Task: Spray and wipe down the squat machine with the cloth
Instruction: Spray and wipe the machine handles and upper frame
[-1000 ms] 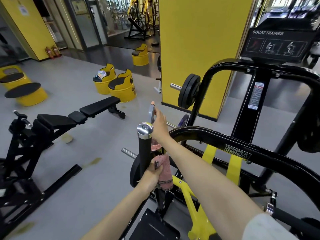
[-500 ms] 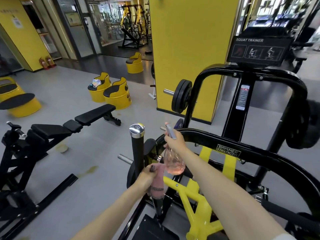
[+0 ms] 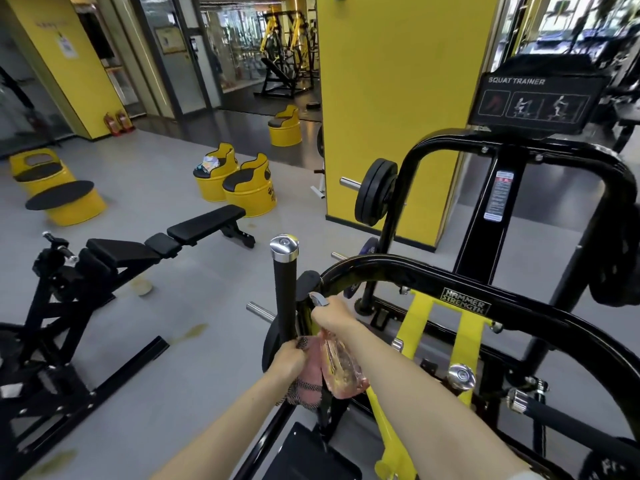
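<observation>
Left hand (image 3: 289,358) grasps pink cloth (image 3: 310,375) against the squat machine's upright handle (image 3: 284,292); right hand (image 3: 334,315) clenches around spray bottle (image 3: 341,367), beside cloth.

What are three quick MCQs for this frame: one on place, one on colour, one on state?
1. Where is the cloth?
A. on the floor
B. in the left hand, at the base of the upright black handle
C. draped over the bench

2. What colour is the spray bottle?
A. blue
B. green
C. translucent pink

3. What is the right hand doing?
A. gripping the spray bottle
B. lying flat on the frame
C. hanging empty

Answers:
1 B: the cloth hangs from the left hand beside the handle's lower end.
2 C: the bottle's body shows pink and see-through.
3 A: its fingers curl round the bottle's neck under the grey nozzle.
</observation>
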